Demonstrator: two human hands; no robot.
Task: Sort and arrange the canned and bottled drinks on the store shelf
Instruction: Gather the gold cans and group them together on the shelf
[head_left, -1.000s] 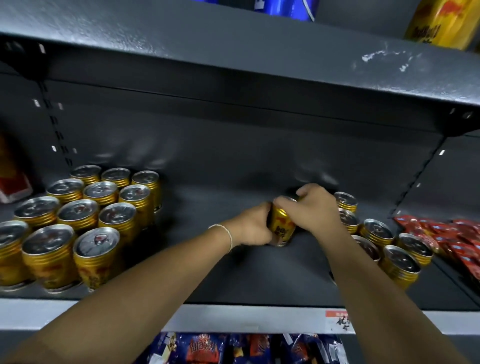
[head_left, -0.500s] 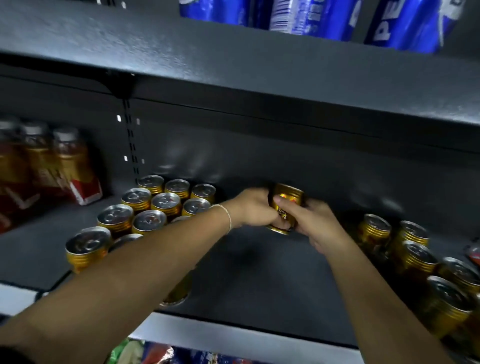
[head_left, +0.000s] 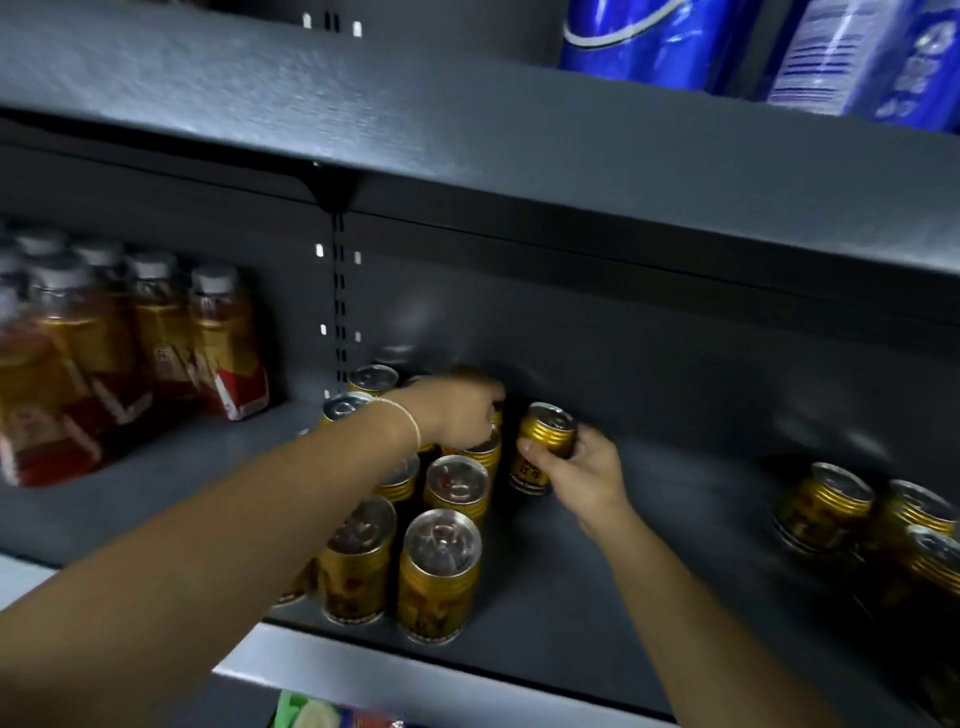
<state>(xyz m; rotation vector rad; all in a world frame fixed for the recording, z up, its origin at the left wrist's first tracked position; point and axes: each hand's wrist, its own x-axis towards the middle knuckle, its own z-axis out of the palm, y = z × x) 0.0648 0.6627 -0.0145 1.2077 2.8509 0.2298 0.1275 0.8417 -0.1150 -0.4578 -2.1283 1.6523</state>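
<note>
Head view. A dark grey shelf (head_left: 623, 545) runs beneath an upper shelf (head_left: 467, 114) that carries blue bottles (head_left: 649, 41). At far left stand amber bottles (head_left: 218, 332) with white caps and red labels. A block of gold cans (head_left: 441, 566) stands upright left of centre, and a second group of cans (head_left: 826, 506) stands well apart at right, blurred.

The right hand (head_left: 587, 473) grips one can (head_left: 545, 436) round its upper body, fingers curled. The can tilts slightly and sits just beside the block's right edge, near the back. Whether its base touches the shelf cannot be told. The left hand (head_left: 452, 410), with a thin bracelet (head_left: 410, 421) at the wrist, reaches over the block's rear cans. Its fingers point down and are blurred, so whether it holds anything cannot be told.

Half a second earlier both hands clasped this can over the bare mid-shelf. Now the right hand alone holds it, and the left has moved to the block.
</note>
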